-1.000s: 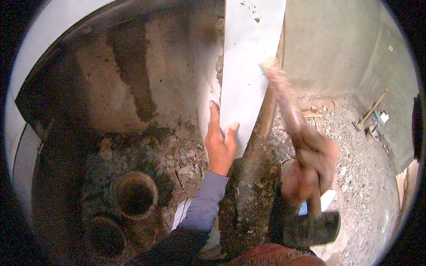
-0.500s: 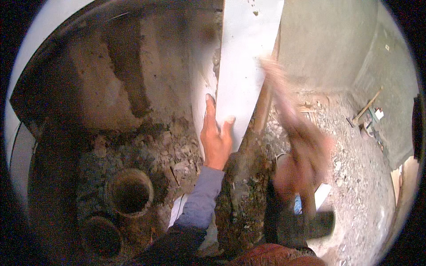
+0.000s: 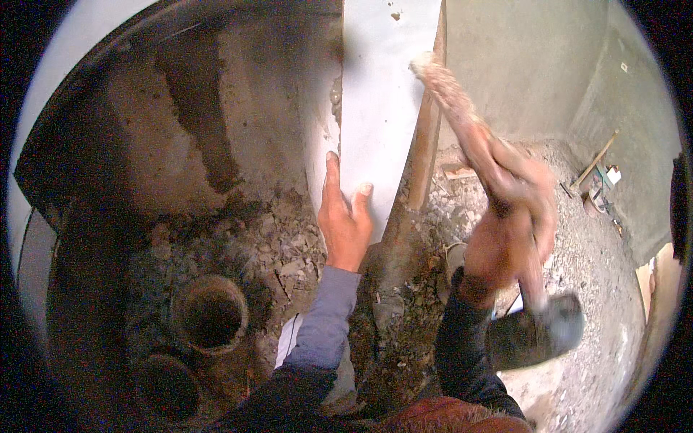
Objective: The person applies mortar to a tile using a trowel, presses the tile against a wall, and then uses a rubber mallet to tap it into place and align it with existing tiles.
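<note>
My left hand point(image 3: 345, 224) grips the lower part of a white board point(image 3: 382, 86), its thumb on the face and a long finger at the left edge. My right hand point(image 3: 509, 216), blurred, is closed around the wooden handle point(image 3: 462, 119) of a hammer. The hammer's dark, heavy head point(image 3: 534, 332) hangs below that hand, while the pale upper end of the handle reaches the board's right edge. A wooden post point(image 3: 426, 166) stands behind the board, and a crumbled seam runs along its left.
Two round pipe openings point(image 3: 208, 314) sit in rubble at lower left, beside a dark, stained wall point(image 3: 253, 108). At right are a plastered wall point(image 3: 520, 72), rubble floor point(image 3: 592, 274), a long-handled tool point(image 3: 595, 159) and a small bucket point(image 3: 595, 202) in the corner.
The view has shifted, so the board appears further left. My right hand and hammer have moved up and to the right relative to my left hand, which keeps its grip.
</note>
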`<state>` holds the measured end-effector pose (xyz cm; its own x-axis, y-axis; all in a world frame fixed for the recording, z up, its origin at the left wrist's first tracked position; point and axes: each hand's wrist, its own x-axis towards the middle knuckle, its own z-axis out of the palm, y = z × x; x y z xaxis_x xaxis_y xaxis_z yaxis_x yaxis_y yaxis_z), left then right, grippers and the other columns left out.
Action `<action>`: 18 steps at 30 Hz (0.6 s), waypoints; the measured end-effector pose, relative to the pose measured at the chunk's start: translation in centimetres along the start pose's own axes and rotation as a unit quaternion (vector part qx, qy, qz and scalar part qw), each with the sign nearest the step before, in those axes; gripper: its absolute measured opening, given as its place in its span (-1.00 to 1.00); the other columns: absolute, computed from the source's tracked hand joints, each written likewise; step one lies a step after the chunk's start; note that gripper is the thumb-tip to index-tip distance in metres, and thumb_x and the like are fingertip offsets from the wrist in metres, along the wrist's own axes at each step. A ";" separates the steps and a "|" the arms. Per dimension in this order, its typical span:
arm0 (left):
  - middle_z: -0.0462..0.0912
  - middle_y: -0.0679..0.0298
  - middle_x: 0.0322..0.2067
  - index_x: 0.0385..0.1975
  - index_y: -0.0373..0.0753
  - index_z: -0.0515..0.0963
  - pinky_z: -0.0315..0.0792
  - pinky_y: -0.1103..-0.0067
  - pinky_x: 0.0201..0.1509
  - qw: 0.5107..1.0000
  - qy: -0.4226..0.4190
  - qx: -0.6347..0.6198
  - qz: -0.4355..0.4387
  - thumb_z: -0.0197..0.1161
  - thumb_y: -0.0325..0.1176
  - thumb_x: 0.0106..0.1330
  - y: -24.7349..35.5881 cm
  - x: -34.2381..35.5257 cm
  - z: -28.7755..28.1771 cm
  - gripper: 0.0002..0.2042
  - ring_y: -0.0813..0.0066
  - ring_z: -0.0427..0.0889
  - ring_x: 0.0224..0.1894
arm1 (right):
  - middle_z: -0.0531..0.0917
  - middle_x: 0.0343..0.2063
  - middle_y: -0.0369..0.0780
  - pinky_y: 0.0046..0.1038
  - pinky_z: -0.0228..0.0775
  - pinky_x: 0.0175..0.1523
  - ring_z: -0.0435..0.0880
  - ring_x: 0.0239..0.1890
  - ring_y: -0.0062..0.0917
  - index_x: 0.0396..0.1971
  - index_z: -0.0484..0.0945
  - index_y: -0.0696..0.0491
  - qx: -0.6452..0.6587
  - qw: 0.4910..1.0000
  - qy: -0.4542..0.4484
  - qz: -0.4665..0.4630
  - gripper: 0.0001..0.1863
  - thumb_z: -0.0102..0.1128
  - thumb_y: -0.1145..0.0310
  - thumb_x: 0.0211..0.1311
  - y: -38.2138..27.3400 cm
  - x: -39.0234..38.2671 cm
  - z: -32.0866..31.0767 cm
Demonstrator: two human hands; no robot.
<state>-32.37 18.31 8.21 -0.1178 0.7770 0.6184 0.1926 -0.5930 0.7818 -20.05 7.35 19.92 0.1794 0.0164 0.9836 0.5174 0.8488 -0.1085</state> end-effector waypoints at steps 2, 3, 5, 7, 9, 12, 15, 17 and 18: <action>0.33 -0.20 0.32 0.44 -0.37 0.12 0.29 0.31 0.39 1.000 0.004 -0.001 0.004 0.27 -0.47 0.29 0.3 0.0 0.0 -0.28 -0.08 0.37 0.36 | 0.58 -0.10 0.10 -0.08 0.52 0.13 0.65 -0.06 -0.07 -0.30 0.58 0.30 0.055 0.998 -0.007 -0.027 -0.51 -0.01 0.08 0.43 -0.5 -0.6 -1.0; 0.33 -0.20 0.32 0.44 -0.36 0.11 0.29 0.32 0.39 1.000 0.009 -0.008 0.014 0.27 -0.47 0.29 0.4 0.1 0.3 -0.28 -0.08 0.37 0.36 | 0.58 -0.10 0.10 -0.09 0.52 0.13 0.64 -0.04 -0.08 -0.31 0.58 0.30 0.063 0.997 -0.013 -0.030 -0.50 0.00 0.07 0.43 -0.5 -0.8 -1.1; 0.34 -0.20 0.32 0.45 -0.35 0.10 0.30 0.32 0.38 1.000 0.010 -0.020 0.010 0.27 -0.47 0.29 0.6 0.1 0.6 -0.28 -0.09 0.37 0.35 | 0.58 -0.10 0.11 -0.11 0.50 0.14 0.62 -0.01 -0.08 -0.34 0.57 0.29 0.005 0.999 -0.028 0.016 -0.50 0.01 0.06 0.43 0.2 -1.2 0.3; 0.35 -0.21 0.31 0.45 -0.34 0.10 0.31 0.32 0.37 1.000 0.004 -0.026 -0.010 0.27 -0.47 0.30 1.0 0.0 0.7 -0.27 -0.09 0.38 0.35 | 0.58 -0.09 0.11 -0.11 0.50 0.14 0.61 0.01 -0.07 -0.34 0.56 0.28 -0.035 0.998 -0.039 0.044 -0.50 0.02 0.05 0.43 0.1 -1.8 0.3; 0.36 -0.21 0.30 0.46 -0.33 0.08 0.31 0.31 0.36 1.000 0.003 -0.016 -0.008 0.27 -0.47 0.29 0.9 -0.2 0.5 -0.26 -0.09 0.39 0.34 | 0.57 -0.08 0.11 -0.11 0.50 0.15 0.60 0.01 -0.06 -0.33 0.55 0.28 -0.024 0.998 -0.053 0.029 -0.50 0.02 0.04 0.43 -0.5 -1.7 -0.1; 0.37 -0.22 0.29 0.47 -0.31 0.07 0.33 0.31 0.35 1.000 0.009 -0.005 0.016 0.27 -0.46 0.29 0.5 -0.2 0.4 -0.25 -0.10 0.40 0.33 | 0.55 -0.06 0.11 -0.09 0.50 0.17 0.58 0.05 -0.05 -0.32 0.52 0.28 0.092 0.993 -0.074 -0.025 -0.50 0.03 0.04 0.42 -1.1 -1.4 -0.5; 0.38 -0.23 0.28 0.47 -0.30 0.06 0.34 0.30 0.34 1.000 0.013 0.005 0.020 0.28 -0.44 0.29 0.4 -0.2 0.4 -0.24 -0.11 0.42 0.31 | 0.55 -0.05 0.12 -0.09 0.47 0.17 0.60 0.02 -0.05 -0.35 0.53 0.27 0.101 0.995 0.004 0.004 -0.51 0.02 0.04 0.42 -1.5 -2.6 0.7; 0.48 -0.17 0.15 0.48 -0.27 0.08 0.39 0.36 0.16 0.999 0.027 0.023 0.035 0.27 -0.41 0.29 0.1 -0.1 0.5 -0.25 0.05 0.45 0.07 | 0.56 -0.06 0.12 -0.08 0.46 0.17 0.62 -0.02 -0.05 -0.35 0.54 0.27 -0.016 0.997 -0.020 0.072 -0.51 0.01 0.04 0.42 0.0 -2.2 1.0; 0.58 -0.11 0.02 0.48 -0.24 0.10 0.44 0.41 -0.01 0.997 0.042 0.038 0.053 0.27 -0.38 0.30 -0.4 0.0 0.6 -0.26 0.21 0.49 -0.16 | 0.57 -0.08 0.11 -0.08 0.46 0.17 0.63 -0.04 -0.05 -0.36 0.55 0.28 -0.042 0.996 -0.050 0.060 -0.49 0.00 0.03 0.42 0.1 -1.5 0.3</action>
<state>-31.90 18.70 7.84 -0.1730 0.6893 0.7035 0.2817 -0.6498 0.7060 -20.49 7.52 18.50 0.1623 0.1706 0.9719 0.5659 0.7908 -0.2334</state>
